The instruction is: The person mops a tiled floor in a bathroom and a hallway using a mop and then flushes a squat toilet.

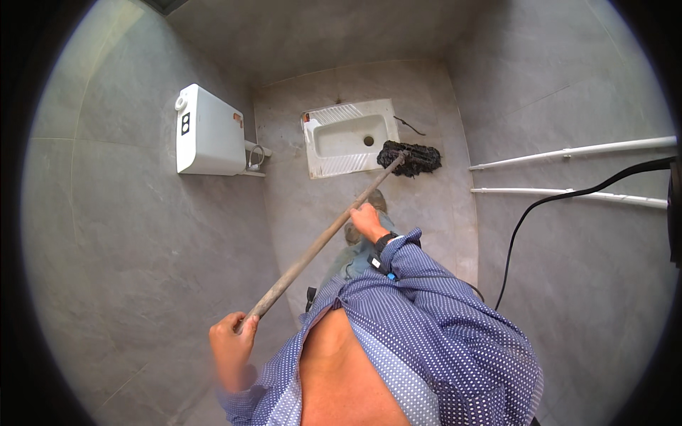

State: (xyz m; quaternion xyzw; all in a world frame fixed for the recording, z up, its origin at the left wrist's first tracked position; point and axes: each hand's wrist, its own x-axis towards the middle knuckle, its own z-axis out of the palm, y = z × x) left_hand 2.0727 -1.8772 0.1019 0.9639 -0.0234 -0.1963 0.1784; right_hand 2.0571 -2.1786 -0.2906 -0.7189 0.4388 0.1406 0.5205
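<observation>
A mop with a long wooden handle slants from lower left to upper right before me. Its dark, wet-looking mop head rests on the floor, against the near right corner of a white squat toilet. Around the handle's upper end, my left hand is closed. Lower on the same handle, my right hand grips it, a dark band on the wrist. The toilet's drain hole shows in the basin, left of the mop head.
On the left wall hangs a white cistern with a hose below it. White pipes run along the right wall, where a black cable droops. A thin dark strip lies beside the toilet. My shoes stand just behind the mop head.
</observation>
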